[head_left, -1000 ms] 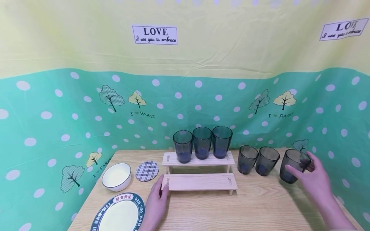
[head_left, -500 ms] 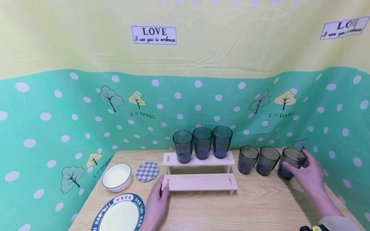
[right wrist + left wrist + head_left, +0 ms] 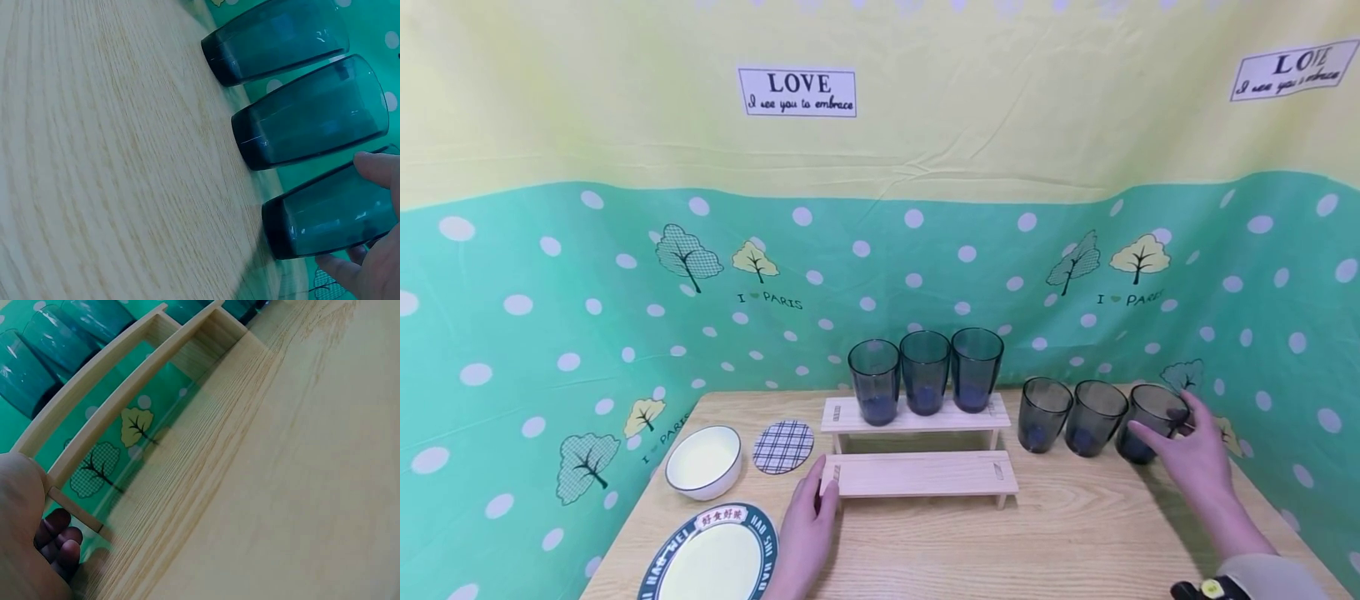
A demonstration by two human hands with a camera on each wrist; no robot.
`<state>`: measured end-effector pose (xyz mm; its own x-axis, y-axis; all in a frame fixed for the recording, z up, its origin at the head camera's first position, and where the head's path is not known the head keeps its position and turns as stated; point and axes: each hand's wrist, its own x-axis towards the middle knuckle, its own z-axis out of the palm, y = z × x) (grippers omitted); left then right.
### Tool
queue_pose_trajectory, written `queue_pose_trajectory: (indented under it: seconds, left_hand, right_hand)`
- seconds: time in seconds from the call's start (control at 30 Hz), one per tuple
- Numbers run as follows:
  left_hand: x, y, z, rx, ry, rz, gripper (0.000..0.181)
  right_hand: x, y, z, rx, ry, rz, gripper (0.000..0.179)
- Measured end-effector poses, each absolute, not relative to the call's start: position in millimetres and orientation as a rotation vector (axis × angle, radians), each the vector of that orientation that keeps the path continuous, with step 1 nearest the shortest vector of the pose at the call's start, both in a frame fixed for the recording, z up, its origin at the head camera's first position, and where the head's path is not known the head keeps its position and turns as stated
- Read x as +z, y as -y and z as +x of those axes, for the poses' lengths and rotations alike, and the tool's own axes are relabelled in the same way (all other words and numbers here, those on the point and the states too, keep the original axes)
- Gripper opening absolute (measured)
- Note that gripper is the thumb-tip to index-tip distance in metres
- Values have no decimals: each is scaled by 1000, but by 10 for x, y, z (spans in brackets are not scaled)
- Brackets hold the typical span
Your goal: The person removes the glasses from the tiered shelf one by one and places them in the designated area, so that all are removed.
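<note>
My right hand point(image 3: 1197, 450) grips a dark tinted drinking glass point(image 3: 1138, 425), thumb on the near side and fingers round the far side. The glass stands upright at the right end of a row, beside another tinted glass point(image 3: 1095, 421) and a third glass point(image 3: 1043, 417). In the right wrist view, the held glass point(image 3: 331, 219) has its base down at the wooden tabletop. My left hand point(image 3: 805, 525) holds the left end of a two-step wooden rack point(image 3: 917, 473) at its lower step. In the left wrist view, curled fingers point(image 3: 62, 540) show beside the rack's end leg.
Three taller blue-grey glasses point(image 3: 925, 375) stand on the rack's upper step. To the left are a white bowl point(image 3: 703, 462), a checked round coaster point(image 3: 783, 447) and a blue-rimmed plate point(image 3: 763, 542). A patterned cloth point(image 3: 880, 283) hangs behind the wooden table point(image 3: 1000, 550).
My right hand has brought its glass leftward, and slightly up in the view, closer to the other two in the row. The left hand stays at the rack.
</note>
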<state>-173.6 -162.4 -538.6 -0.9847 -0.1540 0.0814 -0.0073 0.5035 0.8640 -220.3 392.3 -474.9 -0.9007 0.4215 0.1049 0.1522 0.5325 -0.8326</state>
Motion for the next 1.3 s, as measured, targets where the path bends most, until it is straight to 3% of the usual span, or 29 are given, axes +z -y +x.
queue_pose_trajectory:
  seconds: [0.87, 1.3]
  left_hand:
    - [-5399, 1632, -1724, -1486, 2578, 116, 61]
    - [-5391, 1630, -1722, -1488, 2585, 119, 62]
  right_hand:
    - [-4831, -3928, -2188, 1231, 2502, -315, 116]
    - [-4438, -3793, -1991, 1278, 2428, -305, 123]
